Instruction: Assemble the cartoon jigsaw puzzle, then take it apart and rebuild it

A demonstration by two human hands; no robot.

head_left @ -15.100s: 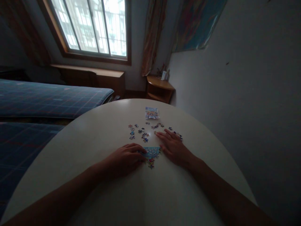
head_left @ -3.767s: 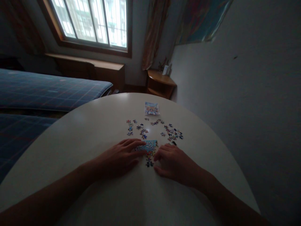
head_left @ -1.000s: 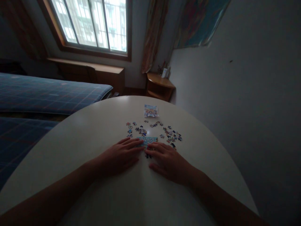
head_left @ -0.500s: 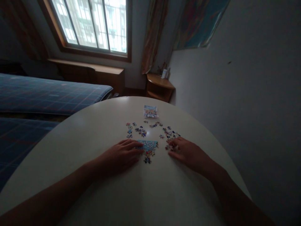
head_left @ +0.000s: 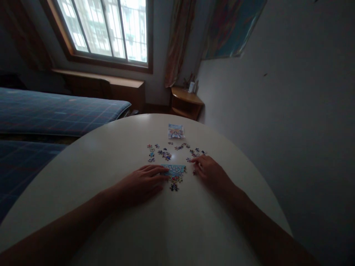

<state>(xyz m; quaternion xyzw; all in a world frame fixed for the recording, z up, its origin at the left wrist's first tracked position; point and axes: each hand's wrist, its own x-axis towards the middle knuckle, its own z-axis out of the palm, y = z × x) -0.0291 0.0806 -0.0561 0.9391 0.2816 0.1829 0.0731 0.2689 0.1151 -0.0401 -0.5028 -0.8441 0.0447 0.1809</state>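
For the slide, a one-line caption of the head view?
Left hand steadies the joined puzzle section; right hand reaches among loose pieces.

Joined section: we see a partly built puzzle patch (head_left: 174, 173), light blue strip on top, multicoloured ragged pieces below, flat on the white table, our left hand (head_left: 141, 181) lying flat with fingertips on its left edge.
Loose pieces, right: small scatter (head_left: 197, 152), flat, our right hand (head_left: 210, 171) resting over its near side, fingers spread.
Loose pieces, left: second scatter (head_left: 158, 152) just beyond the patch, untouched.
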